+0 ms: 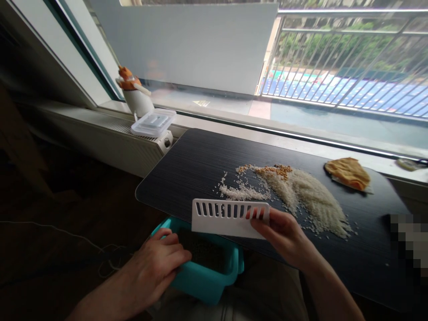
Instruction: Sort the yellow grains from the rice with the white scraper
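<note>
My right hand pinches the right end of a white plastic strip with a row of slots, held above the table's front edge. Closed over the left rim of a teal plastic bin is my left hand. The bin sits at my lap, against the table edge; its contents are dark and hard to make out. On the dark table, beyond the strip, white rice is spread in a wide heap, with a smaller scatter to the left. Yellow beans or kernels lie at the heap's far side.
A folded tan cloth rests at the right of the black table. Left of the table, a radiator carries a clear plastic box beside a white container. A window stands behind. A thin cable trails at lower left.
</note>
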